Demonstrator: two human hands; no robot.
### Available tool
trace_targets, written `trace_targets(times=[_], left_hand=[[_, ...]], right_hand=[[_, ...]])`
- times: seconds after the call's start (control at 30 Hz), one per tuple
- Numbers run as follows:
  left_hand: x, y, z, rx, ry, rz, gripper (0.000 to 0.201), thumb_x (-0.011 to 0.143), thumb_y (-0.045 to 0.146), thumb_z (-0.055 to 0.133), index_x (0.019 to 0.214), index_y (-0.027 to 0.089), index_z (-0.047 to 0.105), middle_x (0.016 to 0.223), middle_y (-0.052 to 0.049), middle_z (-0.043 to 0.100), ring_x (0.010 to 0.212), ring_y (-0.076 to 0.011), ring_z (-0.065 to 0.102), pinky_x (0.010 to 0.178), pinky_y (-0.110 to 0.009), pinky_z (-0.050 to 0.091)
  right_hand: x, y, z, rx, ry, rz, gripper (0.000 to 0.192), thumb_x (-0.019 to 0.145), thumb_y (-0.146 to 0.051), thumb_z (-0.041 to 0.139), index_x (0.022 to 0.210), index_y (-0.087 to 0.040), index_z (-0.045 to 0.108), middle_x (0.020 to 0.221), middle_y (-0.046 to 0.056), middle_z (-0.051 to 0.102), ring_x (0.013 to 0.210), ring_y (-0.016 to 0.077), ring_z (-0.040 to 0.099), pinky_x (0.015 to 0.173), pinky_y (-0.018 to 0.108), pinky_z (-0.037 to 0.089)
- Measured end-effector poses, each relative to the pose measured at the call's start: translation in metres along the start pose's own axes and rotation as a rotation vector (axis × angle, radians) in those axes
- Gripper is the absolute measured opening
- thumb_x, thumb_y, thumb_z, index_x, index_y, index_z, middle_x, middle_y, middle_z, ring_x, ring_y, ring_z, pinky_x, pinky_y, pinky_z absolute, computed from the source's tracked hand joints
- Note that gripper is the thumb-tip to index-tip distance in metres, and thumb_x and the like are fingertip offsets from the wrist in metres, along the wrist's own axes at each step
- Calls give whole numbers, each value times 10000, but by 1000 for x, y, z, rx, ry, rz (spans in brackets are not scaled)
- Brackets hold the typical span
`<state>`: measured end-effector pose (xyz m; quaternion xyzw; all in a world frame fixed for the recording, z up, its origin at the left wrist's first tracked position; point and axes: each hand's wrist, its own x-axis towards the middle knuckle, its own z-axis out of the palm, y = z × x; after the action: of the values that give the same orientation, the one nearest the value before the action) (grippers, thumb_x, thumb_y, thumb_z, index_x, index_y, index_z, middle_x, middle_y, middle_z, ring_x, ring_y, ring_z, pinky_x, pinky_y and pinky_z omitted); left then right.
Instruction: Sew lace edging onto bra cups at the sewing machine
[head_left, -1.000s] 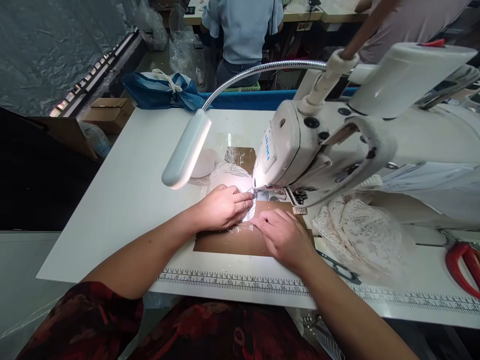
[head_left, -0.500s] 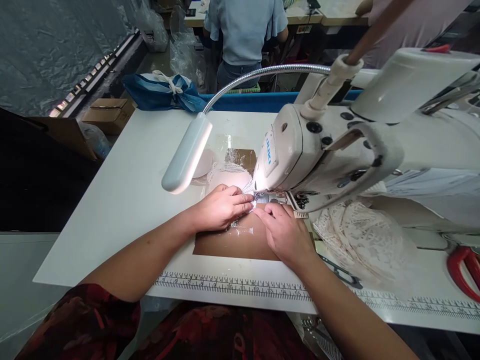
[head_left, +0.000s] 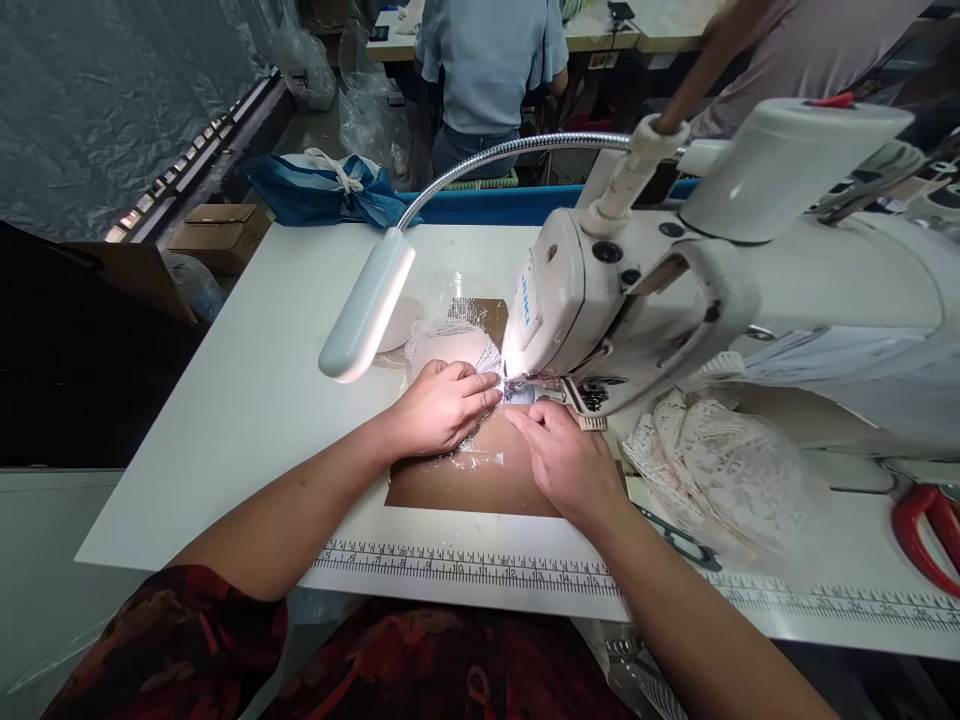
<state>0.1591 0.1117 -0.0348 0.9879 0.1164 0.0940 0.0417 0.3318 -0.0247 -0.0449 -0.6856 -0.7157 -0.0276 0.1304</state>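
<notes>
My left hand [head_left: 441, 407] lies flat on a small white lace piece [head_left: 450, 345], fingertips right at the needle of the white sewing machine [head_left: 592, 300]. My right hand [head_left: 564, 455] rests on the brown taped patch [head_left: 480, 478] just in front of the presser foot, its fingers pressing the near edge of the lace. The piece is brightly lit by the gooseneck lamp [head_left: 367, 305] and extends behind the needle to the left. The needle itself is hidden by the machine head.
A heap of white lace [head_left: 720, 470] lies right of the machine. Small snips [head_left: 679, 545] and red-handled scissors [head_left: 926, 525] lie near the front edge with its printed ruler [head_left: 465, 568]. A blue bag [head_left: 322, 180] and cardboard box [head_left: 217, 225] sit far left. People work behind.
Both hands have crept forward toward the needle, and the right hand has shifted up from the brown patch to the presser foot. More lace now shows behind the needle.
</notes>
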Motion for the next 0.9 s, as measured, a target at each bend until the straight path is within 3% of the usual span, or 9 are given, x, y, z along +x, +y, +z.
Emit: trace_targets(times=[0.2,0.3,0.43,0.53,0.6,0.73,0.8,0.9], left_hand=[[0,0,1,24,9,-18,356,961,302,404,1235,169,588,1287,-120,586,1087,-281,497,874,-416,337],[-2,3,-4,66,-23,-54,427,950,408,430,1270,152,552,1302,-141,561,1148,-324,468,850,-419,364],[-12,13,-28,35,-156,-141,617,878,563,518,1303,117,512,1233,-157,587,1053,-313,523,776,-371,427],[-20,20,-46,-80,-265,-109,568,843,531,587,1240,127,558,1115,-121,633,941,-257,572,771,-337,462],[-22,22,-49,-145,-292,-53,480,818,498,625,1137,140,615,1058,-106,641,919,-246,585,784,-336,475],[-18,23,-29,-188,-163,-29,233,905,309,510,898,144,673,977,-105,647,911,-227,590,800,-334,474],[-15,22,-19,-244,-93,-72,282,940,233,426,820,142,665,918,-95,654,860,-201,590,767,-312,470],[-12,19,-16,-426,-67,-117,281,947,258,444,784,144,642,857,-68,657,820,-177,589,761,-289,461]], right_hand=[[-1,1,0,22,16,-27,445,811,-44,461,1156,-222,680,860,47,653,718,175,512,593,297,298],[-1,2,0,24,32,-34,412,830,-64,461,1146,-210,683,871,45,668,715,174,527,593,295,307],[-3,4,0,54,66,-21,370,858,-109,468,1146,-208,679,948,43,691,699,168,545,625,293,349],[-3,5,-2,70,61,-6,341,869,-127,464,1123,-200,679,994,56,695,759,185,587,684,303,393],[-3,5,-2,81,43,0,329,875,-138,461,1118,-200,675,1023,62,695,795,197,611,713,314,416],[-5,7,-3,135,27,4,321,888,-167,475,1149,-206,657,1074,67,694,873,214,638,745,324,456],[-5,7,-2,180,26,-5,321,893,-180,484,1168,-207,645,1081,68,692,914,217,640,760,323,474],[-2,4,-1,245,31,-21,356,880,-186,516,1222,-187,613,1134,83,672,940,218,642,770,321,494]])
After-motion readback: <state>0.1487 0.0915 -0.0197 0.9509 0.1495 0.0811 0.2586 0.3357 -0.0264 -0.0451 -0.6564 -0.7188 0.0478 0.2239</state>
